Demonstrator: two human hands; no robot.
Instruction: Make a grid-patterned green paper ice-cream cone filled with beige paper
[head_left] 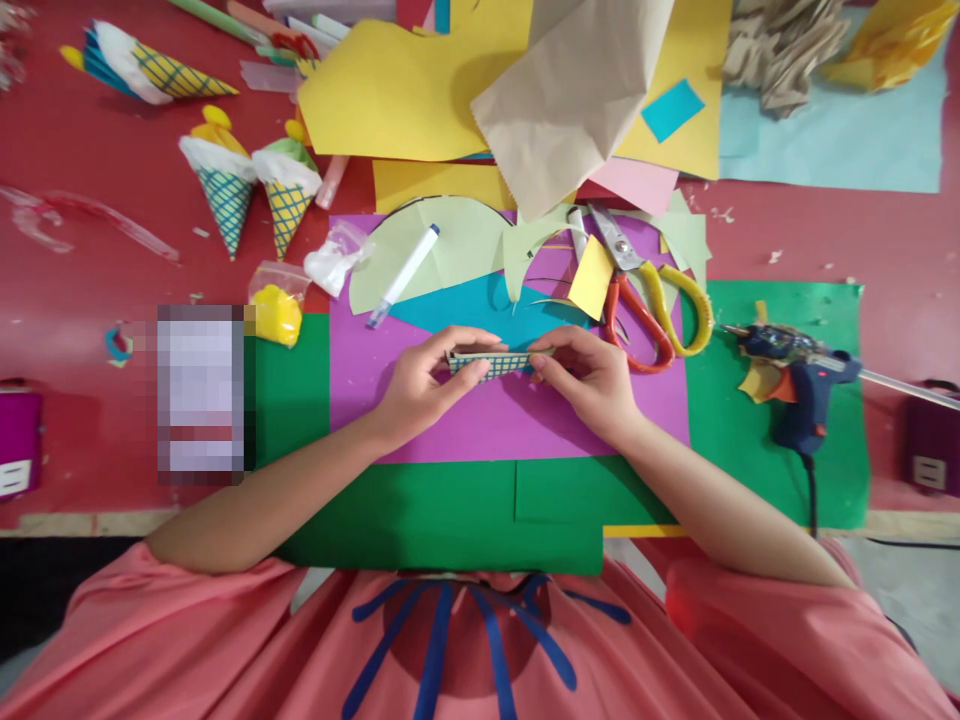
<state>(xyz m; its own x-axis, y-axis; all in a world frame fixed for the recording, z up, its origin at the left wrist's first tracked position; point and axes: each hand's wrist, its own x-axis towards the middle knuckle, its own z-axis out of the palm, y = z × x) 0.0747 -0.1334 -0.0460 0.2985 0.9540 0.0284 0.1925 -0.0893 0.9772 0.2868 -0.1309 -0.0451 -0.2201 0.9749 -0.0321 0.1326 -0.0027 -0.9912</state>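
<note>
Gripping checked paper piece (pixel 508 365) between left hand (pixel 424 385) and right hand (pixel 596 385), an end each, long axis left-right.

Craft workspace, indicated by red tabletop (pixel 90 160), layered yellow paper sheets (pixel 397 90), metal scissors with red and yellow handles (pixel 622 252), dark-blue glue gun (pixel 808 395), blue-latticed paper cones (pixel 225 195).

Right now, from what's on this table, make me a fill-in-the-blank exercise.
The left hand and right hand hold a patterned piece over a ____ sheet.
The scissors have one red handle and one ____ handle.
The glue gun lies to the ____ of the scissors.
At upper left lie ____ decorated cones.
Missing: purple; yellow; right; three.
</note>
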